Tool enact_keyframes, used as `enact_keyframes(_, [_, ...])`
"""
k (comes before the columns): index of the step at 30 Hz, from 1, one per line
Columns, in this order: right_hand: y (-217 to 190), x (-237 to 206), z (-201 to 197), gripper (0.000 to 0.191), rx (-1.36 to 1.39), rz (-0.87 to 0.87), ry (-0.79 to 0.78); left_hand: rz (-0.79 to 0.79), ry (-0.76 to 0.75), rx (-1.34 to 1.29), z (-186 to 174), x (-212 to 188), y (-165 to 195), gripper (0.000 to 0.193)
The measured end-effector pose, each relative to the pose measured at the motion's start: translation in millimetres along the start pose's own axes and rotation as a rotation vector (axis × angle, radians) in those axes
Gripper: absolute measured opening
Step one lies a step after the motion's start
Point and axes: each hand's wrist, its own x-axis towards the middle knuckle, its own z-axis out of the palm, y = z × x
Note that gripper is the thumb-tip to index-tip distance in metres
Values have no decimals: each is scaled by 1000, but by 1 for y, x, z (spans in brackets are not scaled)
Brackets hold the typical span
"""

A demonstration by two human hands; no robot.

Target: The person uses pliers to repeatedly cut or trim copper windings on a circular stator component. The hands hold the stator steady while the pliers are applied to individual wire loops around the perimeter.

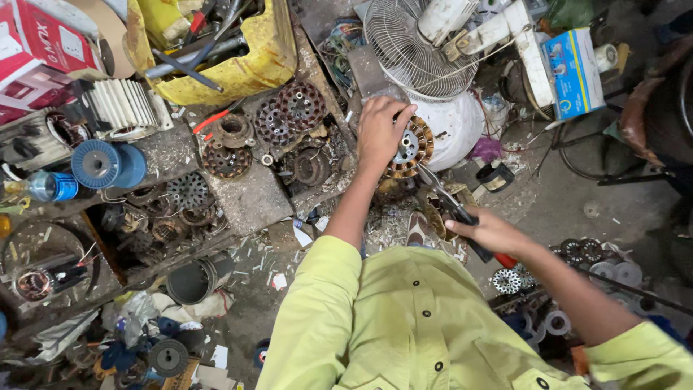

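Left hand (pixel 380 130): fingers closed over the top of a round stator (pixel 410 148) with copper windings, holding it against the bench edge (pixel 317 189), just below a white fan (pixel 422 47). Right hand (pixel 487 231): clamped on the red-and-black handles of pliers (pixel 451 206), whose long axis runs up and left from that hand, tip touching the stator's lower right rim. Nearby: loose stators (pixel 285 115) on the bench left of the left hand, blue wire spool (pixel 101 165) further left, yellow tool bin (pixel 238 61) above.

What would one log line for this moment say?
left hand: steadies round copper-wound motor stator | right hand: grips red-handled metal pliers, tips at stator | setting: cluttered workbench
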Motion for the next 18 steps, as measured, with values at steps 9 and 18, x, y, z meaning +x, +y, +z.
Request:
enact_keyframes(9, [-13, 15, -47, 53, 192, 175, -343, 1, 26, -32, 0, -5, 0, 31])
enact_keyframes(18, [10, 33, -55, 38, 378, 159, -421, 115, 104, -45, 2, 1, 1, 28])
